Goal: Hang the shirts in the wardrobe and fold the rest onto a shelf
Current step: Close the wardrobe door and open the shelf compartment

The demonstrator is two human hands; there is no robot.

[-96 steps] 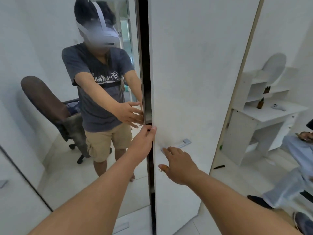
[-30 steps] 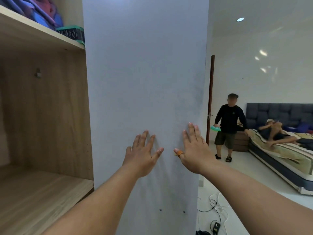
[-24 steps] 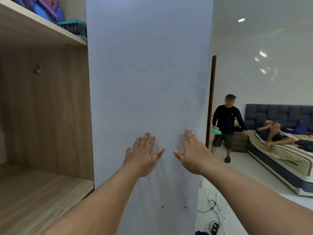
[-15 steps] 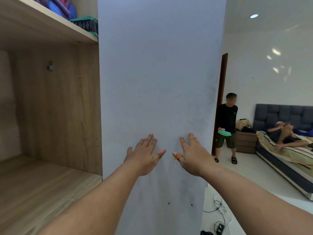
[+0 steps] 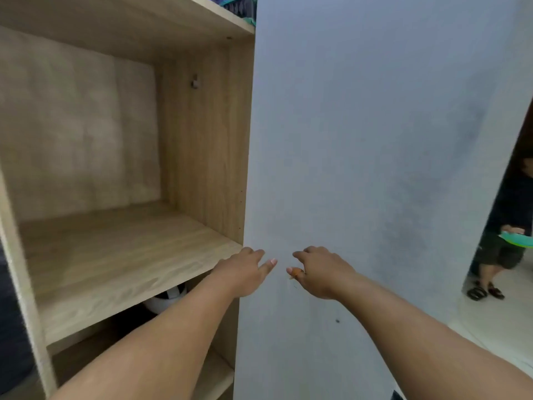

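We are looking into an open wardrobe point(image 5: 202, 140) from head height, with our two bare arms reaching forward. At the far left stands the light wooden side post of the frame. Next comes a wide wooden shelf point(image 5: 115, 255), bare where we can see it, with a plain back panel behind it. Below that shelf a white rounded object point(image 5: 165, 298) sits partly hidden in shadow. Above, on the top shelf, a sliver of dark and teal items point(image 5: 239, 7) shows at the picture's upper edge.

Right of the shelf, our left hand point(image 5: 242, 272) rests against the inner face of the opened white door point(image 5: 375, 168), fingers loosely extended and holding nothing. Just beside it, our right hand point(image 5: 320, 269) also lies on the door, its fingers somewhat curled, holding nothing; a small orange mark sits on one finger.

At the far right edge another person point(image 5: 510, 241) stands on the floor, holding a green object.

No shirts or other clothes to sort appear anywhere, and no rail or hanger shows. We judge the task barely begun: the wardrobe is open, while all hanging and folding remains.
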